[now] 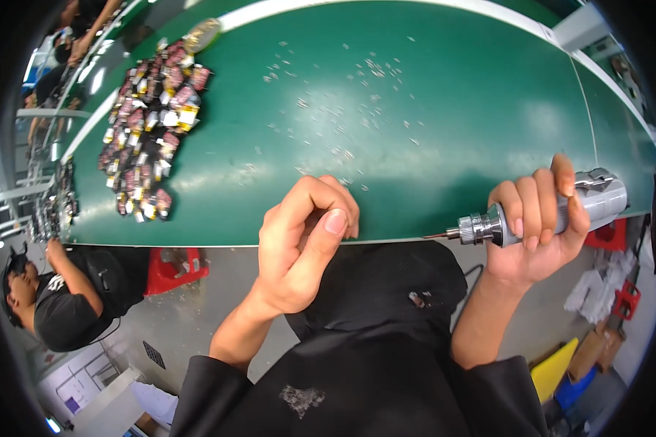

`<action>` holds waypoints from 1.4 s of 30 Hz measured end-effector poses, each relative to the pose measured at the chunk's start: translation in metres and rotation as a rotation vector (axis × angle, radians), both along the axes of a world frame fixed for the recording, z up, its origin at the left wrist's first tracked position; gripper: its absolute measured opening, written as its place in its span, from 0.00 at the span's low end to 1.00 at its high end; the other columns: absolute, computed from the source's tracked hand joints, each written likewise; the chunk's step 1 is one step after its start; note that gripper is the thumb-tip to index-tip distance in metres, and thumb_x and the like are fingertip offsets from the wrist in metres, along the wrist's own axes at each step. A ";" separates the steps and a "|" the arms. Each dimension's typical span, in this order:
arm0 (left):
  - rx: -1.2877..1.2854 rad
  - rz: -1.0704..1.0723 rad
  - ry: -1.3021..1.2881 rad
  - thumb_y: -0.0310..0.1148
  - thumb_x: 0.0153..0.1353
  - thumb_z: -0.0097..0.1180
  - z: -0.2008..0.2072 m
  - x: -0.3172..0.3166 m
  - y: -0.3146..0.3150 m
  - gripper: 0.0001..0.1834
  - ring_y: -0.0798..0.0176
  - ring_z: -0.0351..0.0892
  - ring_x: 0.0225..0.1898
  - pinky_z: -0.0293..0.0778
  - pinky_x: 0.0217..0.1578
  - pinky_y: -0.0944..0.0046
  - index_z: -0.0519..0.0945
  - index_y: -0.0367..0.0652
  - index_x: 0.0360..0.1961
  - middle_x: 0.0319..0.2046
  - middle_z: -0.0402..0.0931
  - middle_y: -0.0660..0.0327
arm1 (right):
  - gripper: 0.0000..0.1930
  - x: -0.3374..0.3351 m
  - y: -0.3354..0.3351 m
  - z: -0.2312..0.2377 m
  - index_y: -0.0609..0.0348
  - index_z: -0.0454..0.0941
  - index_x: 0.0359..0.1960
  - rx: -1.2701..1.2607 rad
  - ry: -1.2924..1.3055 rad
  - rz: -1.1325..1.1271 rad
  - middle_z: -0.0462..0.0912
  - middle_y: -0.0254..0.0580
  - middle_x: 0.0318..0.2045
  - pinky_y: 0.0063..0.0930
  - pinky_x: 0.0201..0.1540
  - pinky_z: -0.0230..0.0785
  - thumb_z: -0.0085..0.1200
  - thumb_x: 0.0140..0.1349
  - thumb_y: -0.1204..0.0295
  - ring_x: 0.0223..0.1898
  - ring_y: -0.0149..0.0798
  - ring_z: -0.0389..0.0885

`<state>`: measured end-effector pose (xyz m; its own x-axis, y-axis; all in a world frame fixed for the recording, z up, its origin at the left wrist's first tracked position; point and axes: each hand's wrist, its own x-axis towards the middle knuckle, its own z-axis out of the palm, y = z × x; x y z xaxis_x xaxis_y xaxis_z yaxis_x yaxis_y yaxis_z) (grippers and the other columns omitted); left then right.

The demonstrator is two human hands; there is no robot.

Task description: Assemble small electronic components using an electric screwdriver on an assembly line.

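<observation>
My right hand (538,227) is wrapped round the grey body of a powered screwdriver (601,198). The tool lies nearly level over the near edge of the bench, its silver chuck and thin bit pointing left. Close to the same edge, my left hand (306,244) is closed, with the fingers curled in and the thumb laid across them. Whatever it may hold is hidden behind the fingers. Beyond my hands, many tiny silvery pieces (340,154), too small to name, are scattered over the green bench top (474,87).
At the bench's left lies a heap of small black, pink and yellow parts (149,124), with a round clear-looking container (202,35) at its far end. A person in black (80,306) sits farther left, near a red stool (173,269). Cardboard (596,349) lies on the right.
</observation>
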<state>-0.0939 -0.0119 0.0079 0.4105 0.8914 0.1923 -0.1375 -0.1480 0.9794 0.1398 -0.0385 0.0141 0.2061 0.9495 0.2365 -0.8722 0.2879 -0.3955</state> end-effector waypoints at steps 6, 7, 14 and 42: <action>-0.256 -0.146 -0.329 0.32 0.67 0.48 -0.013 0.027 -0.018 0.11 0.66 0.67 0.25 0.66 0.27 0.69 0.69 0.36 0.30 0.25 0.69 0.56 | 0.07 -0.027 -0.001 0.036 0.56 0.65 0.33 0.054 0.080 -0.070 0.63 0.27 0.10 0.22 0.24 0.59 0.51 0.57 0.74 0.11 0.25 0.63; -0.294 -0.162 -0.388 0.30 0.68 0.48 -0.014 0.028 -0.019 0.10 0.69 0.67 0.26 0.66 0.28 0.70 0.70 0.35 0.31 0.27 0.70 0.56 | 0.07 -0.028 0.000 0.035 0.56 0.65 0.33 0.046 0.079 -0.072 0.63 0.27 0.10 0.22 0.24 0.59 0.51 0.58 0.74 0.11 0.25 0.62; -0.295 -0.206 -0.423 0.29 0.68 0.48 -0.017 0.026 -0.021 0.08 0.72 0.65 0.26 0.64 0.29 0.72 0.72 0.34 0.33 0.29 0.72 0.56 | 0.06 -0.034 -0.001 0.031 0.57 0.66 0.34 0.030 0.038 -0.069 0.63 0.26 0.10 0.21 0.23 0.58 0.51 0.58 0.74 0.11 0.24 0.62; 0.239 -0.173 0.296 0.18 0.55 0.55 0.003 0.040 0.002 0.02 0.55 0.74 0.25 0.71 0.26 0.62 0.75 0.34 0.29 0.25 0.74 0.55 | 0.04 -0.010 -0.004 0.010 0.55 0.63 0.33 -0.086 -0.040 -0.154 0.59 0.28 0.09 0.27 0.21 0.60 0.39 0.61 0.70 0.09 0.28 0.58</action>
